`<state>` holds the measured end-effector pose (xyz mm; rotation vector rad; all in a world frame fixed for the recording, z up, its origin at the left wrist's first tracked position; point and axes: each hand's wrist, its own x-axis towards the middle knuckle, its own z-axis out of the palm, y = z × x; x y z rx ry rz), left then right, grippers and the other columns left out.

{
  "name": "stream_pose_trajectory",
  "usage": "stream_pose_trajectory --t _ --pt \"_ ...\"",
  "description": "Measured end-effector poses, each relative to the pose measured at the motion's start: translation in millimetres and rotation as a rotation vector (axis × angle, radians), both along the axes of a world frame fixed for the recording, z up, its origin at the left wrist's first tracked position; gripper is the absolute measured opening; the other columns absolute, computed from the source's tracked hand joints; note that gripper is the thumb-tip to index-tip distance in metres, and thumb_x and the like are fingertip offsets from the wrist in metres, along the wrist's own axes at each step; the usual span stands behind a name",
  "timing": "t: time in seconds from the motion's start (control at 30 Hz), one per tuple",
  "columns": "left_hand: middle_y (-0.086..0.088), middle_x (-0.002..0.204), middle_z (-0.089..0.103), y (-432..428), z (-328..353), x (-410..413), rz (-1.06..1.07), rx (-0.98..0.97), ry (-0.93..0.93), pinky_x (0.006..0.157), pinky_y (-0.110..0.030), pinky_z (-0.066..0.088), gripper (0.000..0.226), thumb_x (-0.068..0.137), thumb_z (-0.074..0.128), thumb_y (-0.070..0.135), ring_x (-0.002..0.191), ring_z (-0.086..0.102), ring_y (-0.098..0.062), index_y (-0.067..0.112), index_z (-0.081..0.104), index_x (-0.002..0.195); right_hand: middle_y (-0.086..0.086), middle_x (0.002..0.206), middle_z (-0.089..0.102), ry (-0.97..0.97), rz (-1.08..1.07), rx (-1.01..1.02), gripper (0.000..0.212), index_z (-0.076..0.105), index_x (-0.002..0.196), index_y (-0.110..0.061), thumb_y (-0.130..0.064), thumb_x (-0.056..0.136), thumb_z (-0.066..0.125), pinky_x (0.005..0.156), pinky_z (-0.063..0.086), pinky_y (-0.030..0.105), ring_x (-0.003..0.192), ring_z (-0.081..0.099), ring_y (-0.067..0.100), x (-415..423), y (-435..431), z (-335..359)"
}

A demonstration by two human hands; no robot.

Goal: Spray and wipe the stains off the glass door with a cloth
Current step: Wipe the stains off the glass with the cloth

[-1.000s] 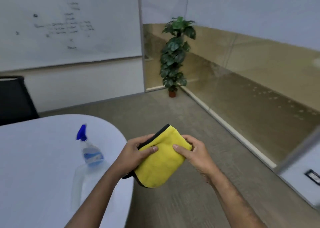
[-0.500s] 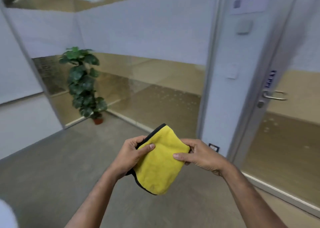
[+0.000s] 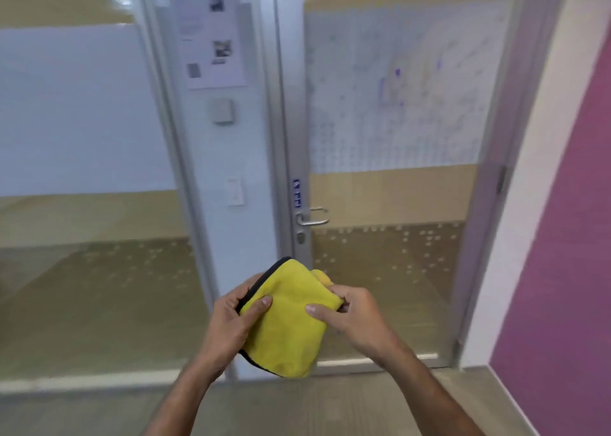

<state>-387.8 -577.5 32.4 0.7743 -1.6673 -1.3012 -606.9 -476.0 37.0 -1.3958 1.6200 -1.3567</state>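
A folded yellow cloth (image 3: 287,323) with a black edge hangs between both hands at chest height. My left hand (image 3: 233,320) grips its left side, thumb on the front. My right hand (image 3: 353,316) pinches its right side. Straight ahead stands the glass door (image 3: 390,138) in a metal frame, with a frosted dotted band across its upper half and blue and yellowish marks on that band. Its metal lever handle (image 3: 314,219) sits on the left edge, just above the cloth. No spray bottle is in view.
A white post (image 3: 228,171) left of the door carries a paper notice (image 3: 211,35), a small grey box and a light switch. A glass wall (image 3: 82,270) runs off to the left. A pink wall (image 3: 568,237) closes the right side. Grey carpet lies underfoot.
The view has swung right, from the table with the spray bottle and the plant round to the glass door, now directly ahead. Both hands keep holding the cloth.
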Motion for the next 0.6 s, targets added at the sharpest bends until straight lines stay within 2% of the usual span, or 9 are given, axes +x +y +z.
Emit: stream_pose_trajectory --t 0.1,0.17,0.23,0.3,0.37,0.43,0.53,0.6 --pt "0.009 0.097 0.081 -40.0 13.4 -62.3 -0.084 -0.050 -0.041 0.069 -0.016 0.056 0.014 0.098 0.071 0.021 0.085 0.074 -0.005 0.032 0.077 0.104 0.006 0.076 0.075 -0.006 -0.219 -0.050 0.041 0.081 0.091 -0.028 -0.063 0.070 0.079 0.070 0.057 0.048 0.068 0.062 0.012 -47.8 -20.9 9.6" --pt "0.005 0.095 0.080 -62.3 23.4 -102.3 -0.151 -0.082 -0.067 0.069 -0.018 0.056 0.012 0.100 0.069 0.024 0.084 0.074 -0.007 0.034 0.075 0.100 0.013 0.082 0.075 0.001 -0.347 -0.085 0.049 0.081 0.095 -0.025 -0.066 0.069 0.077 0.071 0.057 0.048 0.068 0.063 0.021 -79.6 -35.1 15.6" --pt "0.000 0.100 0.079 -80.3 31.0 -143.0 -0.211 -0.082 -0.083 0.072 -0.023 0.058 0.011 0.102 0.067 0.024 0.090 0.076 -0.012 0.033 0.074 0.101 0.008 0.079 0.075 0.028 -0.454 -0.110 0.049 0.081 0.099 -0.028 -0.067 0.069 0.076 0.066 0.055 0.039 0.066 0.061 0.016 -111.3 -48.5 22.0" --pt "-0.001 0.100 0.079 -97.6 35.1 -184.6 -0.258 -0.100 -0.086 0.073 -0.024 0.057 0.011 0.102 0.066 0.022 0.092 0.076 -0.014 0.031 0.073 0.102 -0.002 0.076 0.075 0.068 -0.543 -0.117 0.036 0.080 0.100 -0.031 -0.059 0.077 0.081 0.061 0.051 0.024 0.066 0.064 0.008 -143.3 -62.1 27.6" --pt "0.001 0.103 0.079 -113.3 40.6 -226.7 -0.295 -0.121 -0.087 0.076 -0.026 0.059 0.009 0.100 0.070 0.024 0.094 0.076 -0.013 0.030 0.073 0.106 -0.013 0.084 0.076 0.084 -0.603 -0.135 0.027 0.077 0.103 -0.034 -0.049 0.081 0.083 0.061 0.048 0.011 0.077 0.068 -0.001 -177.0 -77.0 31.8" --pt "0.004 0.109 0.080 -127.8 46.8 -270.4 -0.330 -0.137 -0.083 0.082 -0.030 0.063 0.020 0.095 0.076 0.027 0.099 0.077 -0.012 0.029 0.072 0.115 -0.017 0.098 0.075 0.098 -0.627 -0.142 0.032 0.076 0.112 -0.035 -0.046 0.083 0.083 0.067 0.045 0.006 0.090 0.068 -0.002 -210.5 -94.0 34.2" --pt "0.000 0.112 0.082 -150.3 49.4 -336.5 -0.362 -0.104 -0.050 0.086 -0.032 0.064 0.026 0.093 0.078 0.018 0.104 0.079 -0.020 0.023 0.075 0.119 -0.017 0.103 0.070 0.085 -0.663 -0.155 0.041 0.074 0.122 -0.030 -0.045 0.084 0.083 0.072 0.043 0.007 0.098 0.065 0.005 -260.9 -122.2 33.7" --pt "-0.003 0.109 0.083 -164.8 47.2 -377.5 -0.358 -0.072 -0.008 0.083 -0.030 0.064 0.022 0.095 0.076 0.012 0.105 0.079 -0.026 0.022 0.080 0.114 -0.015 0.104 0.070 0.078 -0.687 -0.182 0.045 0.072 0.126 -0.030 -0.044 0.085 0.083 0.076 0.047 0.018 0.103 0.066 0.009 -295.7 -140.2 33.4"
